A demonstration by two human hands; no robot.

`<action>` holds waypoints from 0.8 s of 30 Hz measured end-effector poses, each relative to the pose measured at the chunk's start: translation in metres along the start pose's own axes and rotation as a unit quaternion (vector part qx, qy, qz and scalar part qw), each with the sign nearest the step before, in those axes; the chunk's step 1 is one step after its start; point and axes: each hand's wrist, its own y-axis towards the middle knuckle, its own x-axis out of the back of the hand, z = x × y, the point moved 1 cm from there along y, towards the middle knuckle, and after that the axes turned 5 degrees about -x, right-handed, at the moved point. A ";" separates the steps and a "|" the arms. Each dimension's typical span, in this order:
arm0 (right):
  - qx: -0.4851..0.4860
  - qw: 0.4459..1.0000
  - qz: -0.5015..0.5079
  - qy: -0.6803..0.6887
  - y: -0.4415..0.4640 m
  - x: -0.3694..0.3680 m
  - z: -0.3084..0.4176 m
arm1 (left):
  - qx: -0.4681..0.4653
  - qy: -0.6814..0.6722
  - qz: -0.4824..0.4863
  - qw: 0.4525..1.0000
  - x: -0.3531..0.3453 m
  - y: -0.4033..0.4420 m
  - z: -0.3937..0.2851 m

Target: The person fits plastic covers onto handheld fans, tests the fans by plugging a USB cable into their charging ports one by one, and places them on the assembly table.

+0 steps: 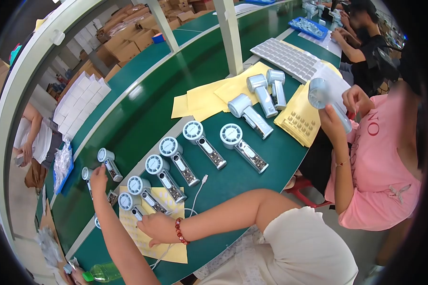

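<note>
Left hand (99, 182): fingers partly curled beside light-blue fans (111, 167); hold cannot be told.
Right hand (158, 228): fingers bent at a fan handle (137, 210); hold unclear.

Bright, even light covers my worktop (281, 149); a white glare marks the green panel (152, 95) behind. The lens bows the white frame (31, 61), black swallows the corners, and my fingers (144, 225) look fairly clear.

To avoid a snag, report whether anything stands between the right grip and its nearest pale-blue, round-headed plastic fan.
Nothing visible does: the right grip is at the handle end of the pale-blue fan. The thin white cable passes under the right forearm, not between them.
</note>
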 end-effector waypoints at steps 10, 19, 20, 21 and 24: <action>-0.111 0.969 -0.030 0.219 0.024 0.022 -0.010 | -0.102 -0.375 -0.121 0.913 0.065 -0.155 -0.087; -0.085 0.790 -0.182 0.579 0.037 0.066 -0.012 | -0.183 -0.548 -0.465 0.671 0.028 -0.184 -0.112; -0.073 0.799 -0.197 0.563 0.034 0.069 -0.010 | -0.167 -0.620 -0.387 0.662 0.021 -0.182 -0.115; -0.067 0.816 -0.195 0.540 0.033 0.078 -0.007 | -0.139 -0.707 -0.252 0.646 0.015 -0.184 -0.123; -0.048 0.873 -0.191 0.447 0.024 0.103 0.003 | -0.145 -0.742 0.111 0.645 0.014 -0.203 -0.158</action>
